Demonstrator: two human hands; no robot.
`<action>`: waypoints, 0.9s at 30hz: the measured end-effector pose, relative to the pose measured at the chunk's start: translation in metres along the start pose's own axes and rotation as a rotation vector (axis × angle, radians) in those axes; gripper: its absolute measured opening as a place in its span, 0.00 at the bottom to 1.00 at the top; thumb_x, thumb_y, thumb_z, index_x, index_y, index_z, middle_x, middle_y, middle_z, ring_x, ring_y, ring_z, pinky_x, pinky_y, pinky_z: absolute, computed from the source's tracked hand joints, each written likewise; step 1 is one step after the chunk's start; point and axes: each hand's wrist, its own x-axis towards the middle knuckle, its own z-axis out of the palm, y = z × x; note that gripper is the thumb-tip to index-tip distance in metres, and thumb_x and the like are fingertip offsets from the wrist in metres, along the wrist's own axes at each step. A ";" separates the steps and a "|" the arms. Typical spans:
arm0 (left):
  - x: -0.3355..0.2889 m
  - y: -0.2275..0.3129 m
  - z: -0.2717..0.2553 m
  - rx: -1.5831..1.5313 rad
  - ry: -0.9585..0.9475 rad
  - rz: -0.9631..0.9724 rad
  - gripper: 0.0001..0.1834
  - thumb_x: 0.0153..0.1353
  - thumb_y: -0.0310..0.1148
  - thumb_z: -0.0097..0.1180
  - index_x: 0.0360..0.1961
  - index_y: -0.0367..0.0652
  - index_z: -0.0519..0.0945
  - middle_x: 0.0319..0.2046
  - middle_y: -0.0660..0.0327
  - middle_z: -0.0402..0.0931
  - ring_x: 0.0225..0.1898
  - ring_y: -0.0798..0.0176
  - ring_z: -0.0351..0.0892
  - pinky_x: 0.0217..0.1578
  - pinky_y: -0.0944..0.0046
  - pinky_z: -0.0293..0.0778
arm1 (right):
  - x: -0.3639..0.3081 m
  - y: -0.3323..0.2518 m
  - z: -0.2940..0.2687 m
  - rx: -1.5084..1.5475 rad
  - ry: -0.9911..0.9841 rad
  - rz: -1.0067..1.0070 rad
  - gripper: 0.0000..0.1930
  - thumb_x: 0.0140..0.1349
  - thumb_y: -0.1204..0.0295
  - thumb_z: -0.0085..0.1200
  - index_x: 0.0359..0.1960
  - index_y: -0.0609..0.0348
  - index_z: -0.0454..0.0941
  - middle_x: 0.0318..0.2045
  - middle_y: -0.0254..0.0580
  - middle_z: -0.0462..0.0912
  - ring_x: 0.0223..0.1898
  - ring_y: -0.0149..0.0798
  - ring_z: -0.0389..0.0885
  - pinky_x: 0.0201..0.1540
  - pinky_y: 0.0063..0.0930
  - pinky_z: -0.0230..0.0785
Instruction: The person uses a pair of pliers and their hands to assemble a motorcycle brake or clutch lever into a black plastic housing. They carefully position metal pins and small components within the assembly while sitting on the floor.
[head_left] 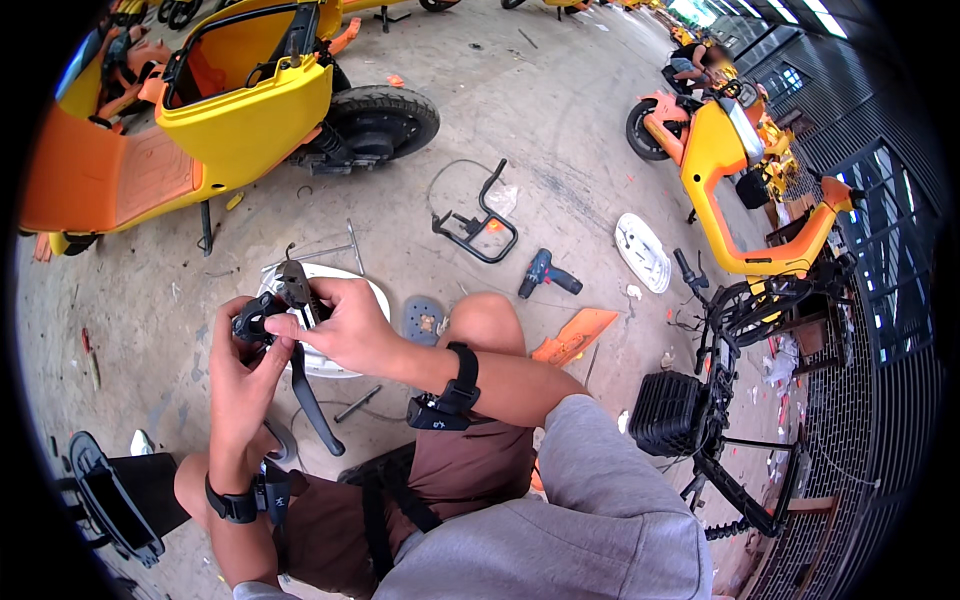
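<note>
A black brake lever assembly [316, 410] is held up in front of me, its long ball-ended lever hanging down. My left hand [240, 365] closes round the black clamp end of it. From the other side, my right hand [350, 325] grips the upper part of the assembly, with thumb and fingers close to those of my left hand. A dark metal piece [292, 283] rises above the fingers; how it joins the lever is hidden. Below the hands, a white oval panel [352, 360] lies on the floor, partly covered by them.
Ahead lie a black tubular frame [510, 240], a cordless drill [540, 273], a white panel [642, 253] and an orange panel [578, 336]. Yellow scooters stand at upper left [250, 130] and right [705, 185]. A black crate [663, 412] is to my right; another person [688, 65] sits far off.
</note>
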 end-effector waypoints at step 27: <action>0.000 -0.002 0.004 -0.042 -0.033 0.123 0.29 0.61 0.21 0.59 0.62 0.41 0.64 0.44 0.53 0.80 0.44 0.66 0.81 0.43 0.64 0.78 | 0.002 0.012 0.003 0.064 0.095 0.046 0.17 0.57 0.66 0.69 0.38 0.68 0.82 0.27 0.31 0.83 0.29 0.19 0.74 0.30 0.17 0.68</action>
